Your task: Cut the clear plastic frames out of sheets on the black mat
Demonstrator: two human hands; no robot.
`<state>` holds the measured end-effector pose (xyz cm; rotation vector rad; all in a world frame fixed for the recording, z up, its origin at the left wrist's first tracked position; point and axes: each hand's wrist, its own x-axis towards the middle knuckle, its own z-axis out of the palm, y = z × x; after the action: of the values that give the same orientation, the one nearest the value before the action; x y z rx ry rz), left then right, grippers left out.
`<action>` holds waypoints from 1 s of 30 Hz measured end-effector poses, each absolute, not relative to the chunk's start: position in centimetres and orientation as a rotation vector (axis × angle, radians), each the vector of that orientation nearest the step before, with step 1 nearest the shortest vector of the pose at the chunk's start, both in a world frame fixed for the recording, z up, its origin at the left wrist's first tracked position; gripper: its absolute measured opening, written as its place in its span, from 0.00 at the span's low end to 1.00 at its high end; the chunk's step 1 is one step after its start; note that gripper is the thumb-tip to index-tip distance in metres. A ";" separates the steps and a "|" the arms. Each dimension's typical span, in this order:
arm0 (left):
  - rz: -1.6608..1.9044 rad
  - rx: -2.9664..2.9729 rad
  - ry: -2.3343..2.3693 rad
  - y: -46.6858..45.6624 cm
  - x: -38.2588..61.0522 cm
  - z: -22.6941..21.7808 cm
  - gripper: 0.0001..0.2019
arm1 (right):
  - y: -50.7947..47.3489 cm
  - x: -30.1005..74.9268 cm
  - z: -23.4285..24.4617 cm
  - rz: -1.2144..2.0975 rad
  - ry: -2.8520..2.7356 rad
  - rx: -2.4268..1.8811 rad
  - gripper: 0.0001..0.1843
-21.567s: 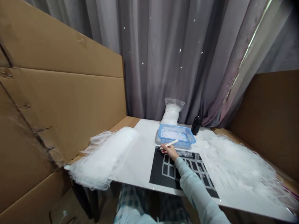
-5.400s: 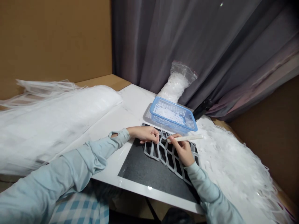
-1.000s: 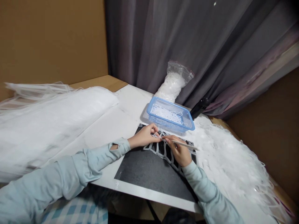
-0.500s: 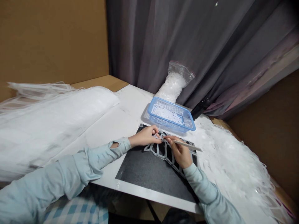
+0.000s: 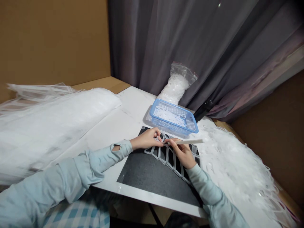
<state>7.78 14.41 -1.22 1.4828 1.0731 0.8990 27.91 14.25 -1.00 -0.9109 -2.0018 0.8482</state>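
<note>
L hand (image 5: pixel 147 139) is pinching the far edge of the lattice sheet (image 5: pixel 166 155), fingertips closed on it. R hand (image 5: pixel 183 154) is gripping a thin white stick (image 5: pixel 188 142) pen-style, fingers wrapped narrow; the shaft is lying approx. level, free end pointing right, tip next to the L fingertips. Tip appears to be touching the sheet, but the view is too soft to confirm contact.

Sheet is lying on a black mat (image 5: pixel 147 174) at the near edge of the white counter (image 5: pixel 123 117). Blue basket (image 5: pixel 174 117) w/ white cut pieces is sitting just behind both hands. Clear bag (image 5: pixel 175 85) is leaning on the grey curtain (image 5: pixel 166 41) behind the basket. Sheet stack (image 5: pixel 54 120) is filling the counter's left; loose scraps (image 5: pixel 237 171) are spreading over its right.
</note>
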 end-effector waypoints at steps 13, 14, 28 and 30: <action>0.912 1.514 1.029 14.6 7.6 -1.6 0.18 | 14.3 27.9 -1.0 0.918 -1.962 -0.950 0.20; 0.913 1.515 1.029 14.6 7.6 -1.6 0.18 | 14.3 27.9 -1.0 0.912 -1.970 -0.956 0.20; 0.909 1.513 1.062 14.5 7.7 -1.3 0.18 | 14.3 28.0 -1.2 0.855 -2.036 -0.850 0.16; 0.915 1.509 1.051 14.5 7.7 -1.5 0.18 | 14.2 28.0 -1.3 0.851 -2.049 -0.835 0.16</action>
<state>7.72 14.49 -1.46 1.5093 1.0508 0.9150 27.97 14.23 -1.26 -0.8347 -2.0495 0.8512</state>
